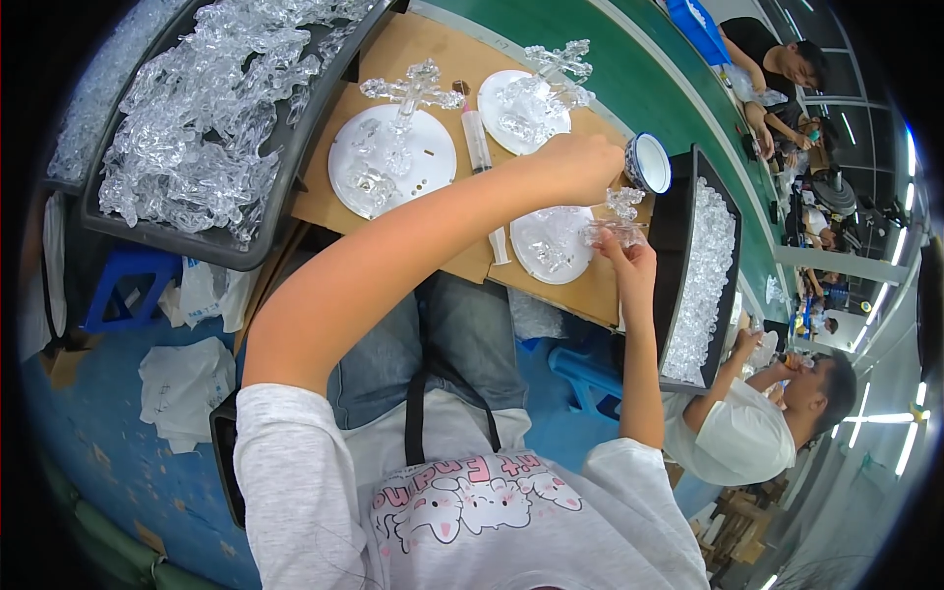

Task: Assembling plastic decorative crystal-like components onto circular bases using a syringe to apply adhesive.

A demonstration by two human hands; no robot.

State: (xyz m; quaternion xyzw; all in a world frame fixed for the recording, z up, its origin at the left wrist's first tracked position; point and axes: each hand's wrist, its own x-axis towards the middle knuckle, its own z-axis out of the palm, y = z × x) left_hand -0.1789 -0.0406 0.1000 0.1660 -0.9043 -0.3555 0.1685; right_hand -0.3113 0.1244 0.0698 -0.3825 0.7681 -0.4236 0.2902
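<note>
A lit workshop room with a blue floor [113,482] is stretching out around a green bench [629,88], and a brown cardboard sheet [401,54] is lying along its near side. Left of the cardboard sheet, a large black tray [261,258] is holding a heap of clear pieces [216,108]; right of the sheet, a narrower black tray [672,211] is holding clear bits [698,295], and a co-worker [737,433] is sitting farther right. On the sheet, three white discs [431,157] are carrying clear parts [372,182], with clear crosses [413,90] showing at their edges. A syringe [476,143] is lying across the sheet's middle, partly hidden by the left forearm [393,256]. Over the sheet's right side, the left hand [580,167] is curling just beside a patterned cup [632,159]; whether it is grasping anything, I cannot tell. At the sheet's right edge, the right hand [634,264] is pinching a clear ornament [612,232] between thumb and fingers, beside the nearest disc [528,236]
</note>
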